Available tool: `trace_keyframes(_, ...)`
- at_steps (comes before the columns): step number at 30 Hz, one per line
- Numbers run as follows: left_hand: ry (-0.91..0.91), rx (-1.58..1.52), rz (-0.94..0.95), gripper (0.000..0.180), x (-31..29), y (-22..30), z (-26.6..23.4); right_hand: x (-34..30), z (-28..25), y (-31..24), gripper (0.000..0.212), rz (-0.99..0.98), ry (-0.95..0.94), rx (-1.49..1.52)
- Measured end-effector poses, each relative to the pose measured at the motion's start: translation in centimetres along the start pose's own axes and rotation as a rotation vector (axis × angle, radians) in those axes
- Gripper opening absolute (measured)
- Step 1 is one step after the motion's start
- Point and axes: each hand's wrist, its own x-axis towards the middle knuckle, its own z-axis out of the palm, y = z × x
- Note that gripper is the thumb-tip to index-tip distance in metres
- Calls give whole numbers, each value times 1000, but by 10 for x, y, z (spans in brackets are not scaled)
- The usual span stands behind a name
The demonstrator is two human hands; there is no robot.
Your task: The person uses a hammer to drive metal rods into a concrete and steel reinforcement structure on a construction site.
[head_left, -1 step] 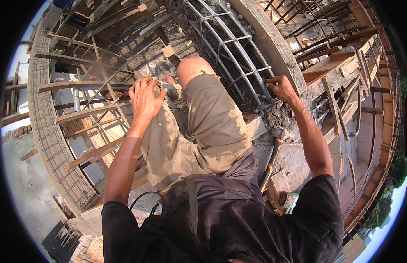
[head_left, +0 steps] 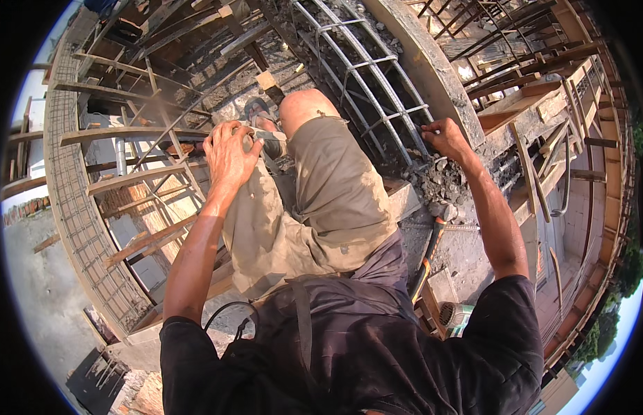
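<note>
My left hand (head_left: 231, 155) rests on my left knee, fingers bent loosely over it and slightly apart, holding nothing. On the other side, my right hand (head_left: 447, 138) has its thumb and fingertips pinched together at the near end of a steel rebar cage (head_left: 385, 119). Whether the fingertips grip a bar or something small is too fine to tell. The cage lies in a long trough beside a raised grey side board (head_left: 432, 69). Broken concrete rubble (head_left: 439, 181) is heaped just below my right hand. Beige work trousers (head_left: 342, 173) cover my bent legs.
A green and white tool body (head_left: 454, 316) sits by my right hip, near an orange and black cord (head_left: 425, 271). Wooden beams (head_left: 134, 135) cross an opening at left, next to a rebar mesh strip (head_left: 76, 180). Timber formwork (head_left: 522, 104) stands at right.
</note>
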Motion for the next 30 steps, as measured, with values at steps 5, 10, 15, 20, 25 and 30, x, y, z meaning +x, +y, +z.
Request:
trace_keyframes(5,-9,20,-32,37,-2,-4,0,5,-62,-23,25,120,-234,-164)
trace_keyframes(10,22,25,-25,34,-4,-6,1,-11,-78,-29,25,99,-103,-74)
trace_keyframes(15,13,19,22,34,2,-1,5,-3,-13,1,31,81,60,29)
trace_keyframes(20,25,30,7,34,-1,-7,6,-9,-27,-22,27,-9,-88,-93)
trace_keyframes(25,7,24,-22,34,-4,-5,3,-20,-87,-28,23,94,-164,-198)
trace_keyframes(30,1,42,-5,35,-2,-4,1,-31,-77,-33,26,168,5,-162)
